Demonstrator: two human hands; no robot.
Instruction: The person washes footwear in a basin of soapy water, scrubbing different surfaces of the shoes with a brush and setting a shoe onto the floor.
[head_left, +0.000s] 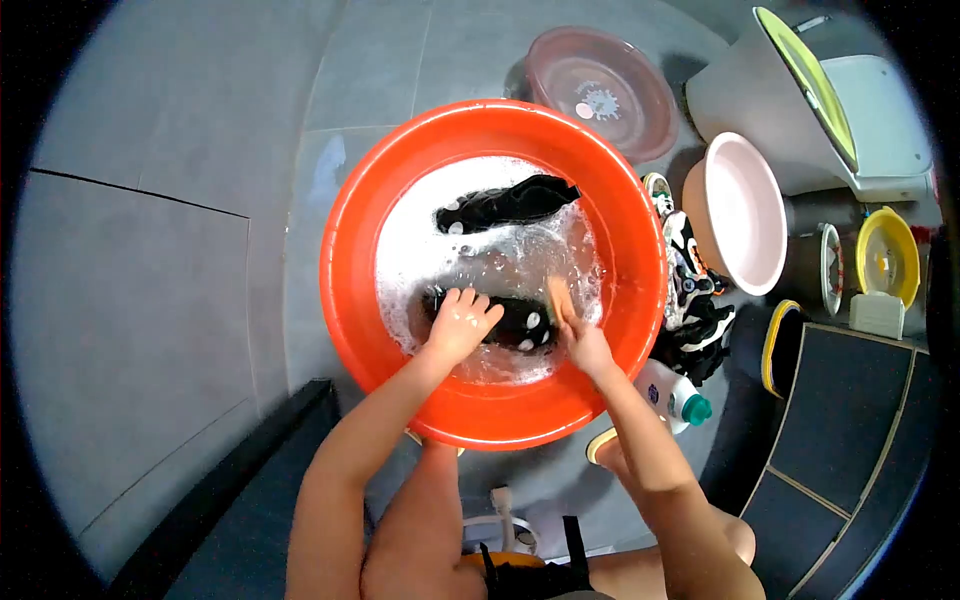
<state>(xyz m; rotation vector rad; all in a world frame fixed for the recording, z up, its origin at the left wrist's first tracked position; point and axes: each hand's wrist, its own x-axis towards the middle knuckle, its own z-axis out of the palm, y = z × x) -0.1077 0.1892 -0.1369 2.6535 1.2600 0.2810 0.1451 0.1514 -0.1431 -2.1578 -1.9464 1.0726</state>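
A large orange basin (345, 290) holds foamy water. Inside it, my left hand (463, 325) presses on a wet black shoe-shaped item (517, 322) with white spots, its fingers spread over the near end. A narrow tan brush (556, 297) is gripped by my right hand (584, 343), just right of that item; its bristles are hard to make out. Farther back in the suds floats a second black shoe-shaped item (510, 203), lying on its side and touched by neither hand.
Right of the basin lie several shoes (690, 265) and a white bottle with a green cap (668, 392). Beyond are a translucent basin (645, 100), a pale pink basin (740, 215), a grey bin (745, 95) and a yellow basin (888, 250).
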